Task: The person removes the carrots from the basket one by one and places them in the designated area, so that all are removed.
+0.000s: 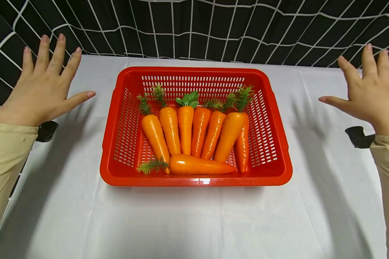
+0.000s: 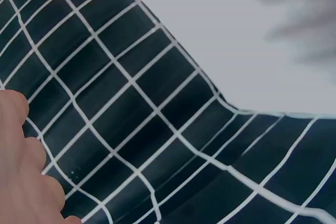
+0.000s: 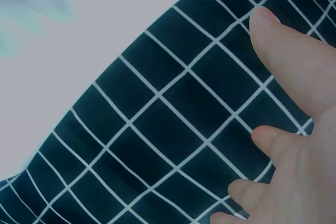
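A red plastic basket [image 1: 194, 181] with slotted walls stands on the white-covered table. Inside it lie several orange carrots [image 1: 170, 129] with green tops, most side by side, tips toward the front. One carrot [image 1: 199, 164] lies crosswise along the basket's front wall. Left of the basket my left hand [image 1: 48, 81] hovers with fingers spread and holds nothing. My right hand [image 1: 374, 91] is held up at the far right, fingers spread, also with nothing in it. Both hands are apart from the basket. In the wrist views only parts of the left fingers [image 2: 31, 166] and right thumb [image 3: 289, 56] show.
A white cloth [image 1: 188, 223] covers the table, with shadows of both arms on it. Behind and at the left hangs a black curtain [image 1: 201, 32] with a white grid. Dark wrist devices [image 1: 47, 131] sit at both cuffs of the beige sleeves.
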A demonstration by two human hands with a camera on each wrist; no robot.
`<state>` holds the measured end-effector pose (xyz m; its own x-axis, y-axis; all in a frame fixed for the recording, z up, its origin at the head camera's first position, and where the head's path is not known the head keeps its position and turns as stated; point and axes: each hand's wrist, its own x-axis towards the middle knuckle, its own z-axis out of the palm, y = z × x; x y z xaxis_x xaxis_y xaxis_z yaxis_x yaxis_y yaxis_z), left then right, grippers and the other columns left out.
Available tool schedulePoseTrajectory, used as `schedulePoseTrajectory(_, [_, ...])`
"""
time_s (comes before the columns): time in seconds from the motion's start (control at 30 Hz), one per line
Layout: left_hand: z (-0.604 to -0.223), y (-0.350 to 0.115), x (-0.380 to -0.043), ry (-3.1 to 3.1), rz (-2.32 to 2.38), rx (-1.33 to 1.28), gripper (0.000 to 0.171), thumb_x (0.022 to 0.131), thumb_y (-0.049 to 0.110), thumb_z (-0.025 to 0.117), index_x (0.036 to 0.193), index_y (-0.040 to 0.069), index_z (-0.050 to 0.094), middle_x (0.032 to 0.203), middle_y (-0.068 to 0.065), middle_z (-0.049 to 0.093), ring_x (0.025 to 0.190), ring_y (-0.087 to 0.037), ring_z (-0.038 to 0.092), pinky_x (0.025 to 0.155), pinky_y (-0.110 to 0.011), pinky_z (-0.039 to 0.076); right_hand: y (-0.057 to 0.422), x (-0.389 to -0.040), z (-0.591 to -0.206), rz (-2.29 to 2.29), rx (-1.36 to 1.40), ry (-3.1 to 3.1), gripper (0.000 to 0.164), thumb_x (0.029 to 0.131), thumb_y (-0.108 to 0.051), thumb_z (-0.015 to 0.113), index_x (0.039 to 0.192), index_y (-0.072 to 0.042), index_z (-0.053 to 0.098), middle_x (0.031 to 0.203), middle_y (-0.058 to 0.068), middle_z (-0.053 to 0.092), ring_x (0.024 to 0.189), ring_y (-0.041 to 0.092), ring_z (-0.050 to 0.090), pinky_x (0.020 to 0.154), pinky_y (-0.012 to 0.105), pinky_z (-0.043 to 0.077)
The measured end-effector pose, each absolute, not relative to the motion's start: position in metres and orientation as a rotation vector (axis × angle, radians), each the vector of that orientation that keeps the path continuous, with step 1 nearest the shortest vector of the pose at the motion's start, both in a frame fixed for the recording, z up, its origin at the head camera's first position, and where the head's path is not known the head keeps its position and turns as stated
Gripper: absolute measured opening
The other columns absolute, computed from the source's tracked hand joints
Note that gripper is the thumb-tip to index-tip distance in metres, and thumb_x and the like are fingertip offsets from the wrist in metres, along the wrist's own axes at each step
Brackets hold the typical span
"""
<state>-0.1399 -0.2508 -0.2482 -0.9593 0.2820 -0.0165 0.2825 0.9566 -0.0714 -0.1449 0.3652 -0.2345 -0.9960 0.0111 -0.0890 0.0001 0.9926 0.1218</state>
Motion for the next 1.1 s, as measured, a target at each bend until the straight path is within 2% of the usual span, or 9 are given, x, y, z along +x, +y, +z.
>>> schedulePoseTrajectory(0.13, [-0.255, -0.247, -0.129, 3.089, 0.015, 0.496, 0.087, 0.093, 0.058, 0.037, 0.151, 0.005, -0.002, 0.153, -0.017, -0.021, 0.137, -0.038, -0.023, 0.107, -0.059, -0.010, 0.361, -0.145, -0.235, 0.138, -0.019, 3.053, 0.100, 0.083, -0.050, 0.063, 0.151, -0.006, 0.003, 0.149, 0.022, -0.025, 0.135, 0.045, -0.023, 0.099, 0.070, -0.012])
schedulePoseTrajectory(0.27, [-0.266, -0.232, -0.097, 3.095, 0.164, 0.544, 0.083, 0.095, 0.051, 0.038, 0.150, 0.001, 0.001, 0.154, -0.016, -0.018, 0.138, -0.036, -0.020, 0.109, -0.055, -0.009, 0.350, -0.140, -0.230, -0.010, -0.167, 3.065, 0.098, 0.084, -0.048, 0.063, 0.151, -0.004, 0.007, 0.151, 0.024, -0.018, 0.136, 0.047, -0.017, 0.098, 0.071, -0.009])
schedulePoseTrajectory(0.33, [-0.270, -0.221, -0.079, 3.106, 0.222, 0.588, 0.083, 0.095, 0.047, 0.042, 0.149, -0.001, 0.002, 0.155, -0.016, -0.015, 0.140, -0.034, -0.017, 0.111, -0.053, -0.006, 0.341, -0.136, -0.224, -0.113, -0.271, 3.076, 0.094, 0.085, -0.044, 0.064, 0.151, -0.002, 0.010, 0.153, 0.024, -0.013, 0.137, 0.047, -0.012, 0.102, 0.068, -0.008])
schedulePoseTrajectory(0.47, [-0.276, -0.197, -0.054, 3.101, 0.308, 0.686, 0.083, 0.094, 0.041, 0.049, 0.149, -0.004, 0.006, 0.156, -0.017, -0.007, 0.142, -0.032, -0.008, 0.113, -0.050, 0.002, 0.317, -0.126, -0.213, -0.331, -0.473, 3.078, 0.086, 0.086, -0.031, 0.067, 0.149, 0.000, 0.017, 0.155, 0.024, 0.001, 0.140, 0.044, -0.001, 0.109, 0.060, 0.001])
schedulePoseTrajectory(0.53, [-0.279, -0.189, -0.048, 3.082, 0.326, 0.705, 0.082, 0.094, 0.038, 0.050, 0.148, -0.005, 0.006, 0.156, -0.018, -0.004, 0.143, -0.030, -0.005, 0.114, -0.048, 0.005, 0.302, -0.121, -0.209, -0.415, -0.548, 3.050, 0.084, 0.086, -0.027, 0.068, 0.150, -0.002, 0.020, 0.155, 0.022, 0.008, 0.141, 0.042, 0.007, 0.109, 0.061, 0.008])
schedulePoseTrajectory(0.67, [-0.284, -0.183, -0.047, 3.036, 0.361, 0.697, 0.074, 0.096, 0.029, 0.048, 0.148, -0.006, 0.009, 0.156, -0.020, 0.002, 0.143, -0.031, 0.000, 0.114, -0.046, 0.008, 0.269, -0.114, -0.206, -0.515, -0.717, 2.948, 0.078, 0.085, -0.024, 0.070, 0.148, -0.008, 0.029, 0.150, 0.019, 0.027, 0.135, 0.041, 0.026, 0.104, 0.062, 0.023])
schedulePoseTrajectory(0.77, [-0.285, -0.183, -0.053, 3.020, 0.379, 0.668, 0.067, 0.097, 0.022, 0.044, 0.148, -0.006, 0.012, 0.156, -0.019, 0.006, 0.143, -0.031, 0.003, 0.114, -0.045, 0.010, 0.246, -0.109, -0.205, -0.549, -0.842, 2.859, 0.070, 0.085, -0.025, 0.071, 0.144, -0.009, 0.038, 0.141, 0.017, 0.041, 0.120, 0.035, 0.044, 0.099, 0.057, 0.034])
schedulePoseTrajectory(0.9, [-0.284, -0.182, -0.065, 3.025, 0.395, 0.631, 0.063, 0.096, 0.018, 0.040, 0.148, -0.005, 0.014, 0.156, -0.016, 0.007, 0.143, -0.029, 0.005, 0.114, -0.043, 0.011, 0.215, -0.105, -0.208, -0.578, -0.996, 2.722, 0.059, 0.086, -0.027, 0.070, 0.136, -0.007, 0.048, 0.133, 0.012, 0.051, 0.115, 0.028, 0.050, 0.096, 0.050, 0.040])
schedulePoseTrajectory(1.1, [-0.283, -0.180, -0.075, 3.038, 0.376, 0.601, 0.061, 0.097, 0.018, 0.038, 0.148, -0.005, 0.013, 0.156, -0.016, 0.006, 0.143, -0.028, 0.004, 0.114, -0.044, 0.009, 0.178, -0.110, -0.220, -0.581, -1.085, 2.530, 0.051, 0.088, -0.032, 0.066, 0.131, -0.007, 0.054, 0.129, 0.006, 0.056, 0.123, 0.025, 0.047, 0.102, 0.046, 0.036])
